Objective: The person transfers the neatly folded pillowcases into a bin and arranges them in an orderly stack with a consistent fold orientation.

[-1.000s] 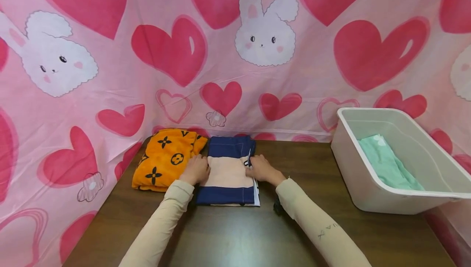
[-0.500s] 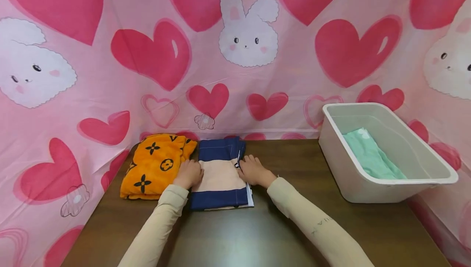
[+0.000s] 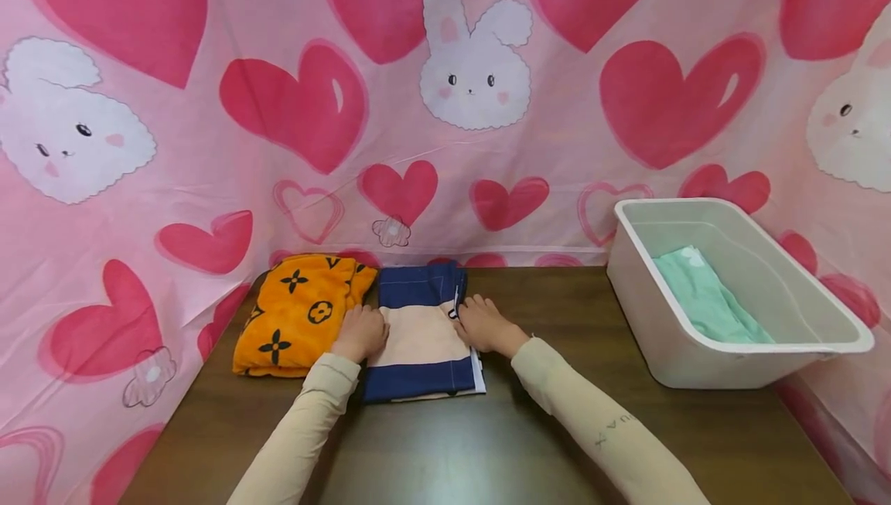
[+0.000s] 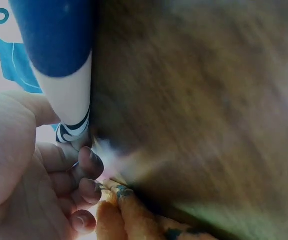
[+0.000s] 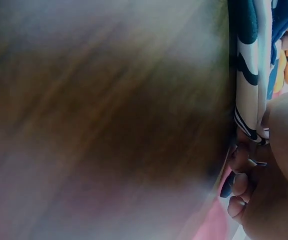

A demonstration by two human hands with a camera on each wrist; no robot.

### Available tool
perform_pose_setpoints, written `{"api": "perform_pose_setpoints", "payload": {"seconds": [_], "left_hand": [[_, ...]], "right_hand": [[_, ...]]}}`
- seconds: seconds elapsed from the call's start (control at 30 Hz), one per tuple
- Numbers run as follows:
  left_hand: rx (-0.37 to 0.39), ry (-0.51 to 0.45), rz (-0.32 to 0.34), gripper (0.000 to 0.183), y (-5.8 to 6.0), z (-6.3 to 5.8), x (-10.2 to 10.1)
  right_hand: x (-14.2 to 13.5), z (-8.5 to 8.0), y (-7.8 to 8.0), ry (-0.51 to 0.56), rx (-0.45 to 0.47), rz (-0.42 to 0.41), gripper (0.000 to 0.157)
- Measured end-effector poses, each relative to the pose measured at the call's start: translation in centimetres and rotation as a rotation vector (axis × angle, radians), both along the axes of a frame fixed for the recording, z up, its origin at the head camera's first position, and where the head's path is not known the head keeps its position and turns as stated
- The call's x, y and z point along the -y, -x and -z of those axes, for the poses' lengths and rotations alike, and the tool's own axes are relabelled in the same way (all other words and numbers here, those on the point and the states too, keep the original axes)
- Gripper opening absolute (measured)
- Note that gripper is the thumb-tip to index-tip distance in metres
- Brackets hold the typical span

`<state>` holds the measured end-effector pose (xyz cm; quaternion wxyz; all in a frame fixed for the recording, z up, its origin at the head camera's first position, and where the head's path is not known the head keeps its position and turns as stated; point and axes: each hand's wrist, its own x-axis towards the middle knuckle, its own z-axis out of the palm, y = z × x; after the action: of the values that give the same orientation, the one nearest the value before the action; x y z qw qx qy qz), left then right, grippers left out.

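A folded navy-and-cream cloth (image 3: 418,335) lies flat on the table between my hands. My left hand (image 3: 366,333) grips its left edge, beside an orange folded cloth (image 3: 295,315) with black flower marks. At the opposite edge, my right hand (image 3: 483,325) grips the cloth. In the left wrist view, the thumb of the left hand (image 4: 14,170) is over the rounded folded edge and the index finger goes under it; the other fingers are curled. The right wrist view has the right hand (image 5: 278,185) pinching the layered edge, with fingertips partly hidden beneath.
A pale grey plastic tub (image 3: 668,327) stands at the right of the brown table (image 3: 557,381), with a mint green folded cloth (image 3: 706,296) inside. A pink curtain (image 3: 543,141) with hearts and rabbits hangs close behind the table and along its sides.
The head view has swung slightly right, so everything sits further left in the picture. Both hands stay on the navy-and-cream cloth's edges, which has hardly moved on the table.
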<state>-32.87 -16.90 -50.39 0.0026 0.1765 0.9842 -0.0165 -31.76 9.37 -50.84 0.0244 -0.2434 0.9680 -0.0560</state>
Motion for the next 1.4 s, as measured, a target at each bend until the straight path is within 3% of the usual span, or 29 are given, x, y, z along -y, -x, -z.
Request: {"api": "perform_pose_setpoints", "payload": {"seconds": [0.57,0.97,1.4], "left_hand": [[-0.015,-0.062,0.046,0.033,-0.1,-0.2,0.7],[-0.079,-0.125,0.115,0.033,-1.5,-0.5,0.3],[-0.101,-0.136,0.114,0.032,-2.1,-2.2,-0.9]], "right_hand": [[-0.2,-0.1,0.2,0.062,-0.038,-0.022,0.030],[-0.9,-0.5,-0.5,0.064,-0.001,-0.013,0.028],[-1.5,-1.6,-1.3,0.111,-0.035,-0.024,0.028]]}}
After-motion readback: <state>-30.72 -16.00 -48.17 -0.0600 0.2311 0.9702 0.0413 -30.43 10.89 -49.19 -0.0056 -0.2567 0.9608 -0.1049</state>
